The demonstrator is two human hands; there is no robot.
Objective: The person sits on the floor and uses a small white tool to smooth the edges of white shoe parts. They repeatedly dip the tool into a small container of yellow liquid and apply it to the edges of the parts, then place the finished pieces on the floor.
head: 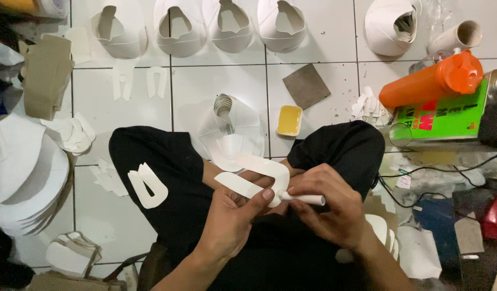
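While seated cross-legged on the tiled floor (216, 86), a person's left hand (229, 221) pinches a white U-shaped cutout (256, 173) over the lap as the right hand (334, 210) grips a small white applicator (305, 199) against it; gluing appears underway, calling for steady strokes along the edge.

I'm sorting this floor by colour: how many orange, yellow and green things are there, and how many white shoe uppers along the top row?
White shoe uppers, top row: 5
Orange bottle: 1
Yellow dish: 1
Green tin: 1
Total: 8
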